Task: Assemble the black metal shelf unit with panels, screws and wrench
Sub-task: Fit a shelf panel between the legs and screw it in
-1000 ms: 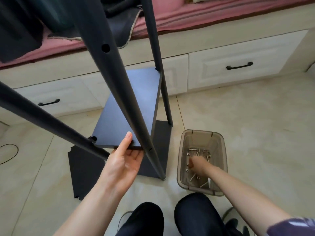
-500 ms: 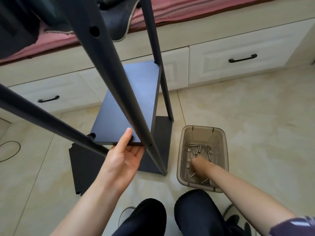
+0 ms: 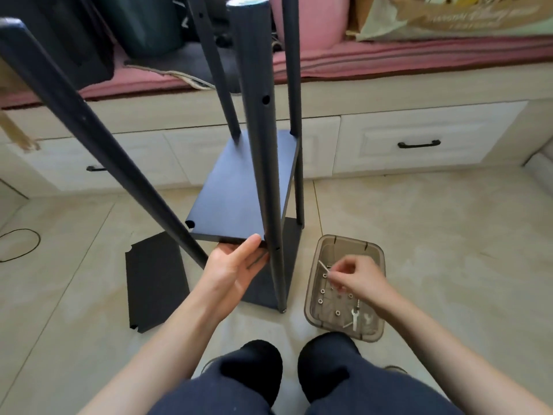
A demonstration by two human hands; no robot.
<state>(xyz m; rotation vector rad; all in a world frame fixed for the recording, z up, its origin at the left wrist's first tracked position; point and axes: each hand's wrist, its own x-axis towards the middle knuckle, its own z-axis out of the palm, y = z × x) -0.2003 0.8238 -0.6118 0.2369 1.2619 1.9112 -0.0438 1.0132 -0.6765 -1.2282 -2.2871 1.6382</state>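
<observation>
The black shelf frame stands on the floor with four round posts; the near right post (image 3: 270, 205) has holes in it. A black panel (image 3: 242, 187) sits between the posts, raised above the bottom panel (image 3: 288, 238). My left hand (image 3: 236, 269) supports the raised panel's near edge from below, thumb on the edge. My right hand (image 3: 356, 275) hovers over the clear plastic bin (image 3: 375, 330) and pinches a long silver screw (image 3: 323, 267). Nuts, screws and small wrenches (image 3: 355, 319) lie in the bin.
A loose black panel (image 3: 155, 283) lies flat on the tiled floor to the left. White drawers (image 3: 419, 136) with black handles run along the back under a pink cushioned bench. A black cable (image 3: 18, 244) curls at far left. My knees are at the bottom.
My right hand has lifted out of the bin with a screw pinched in its fingers. The view has tilted up. My left hand stays under the panel edge.
</observation>
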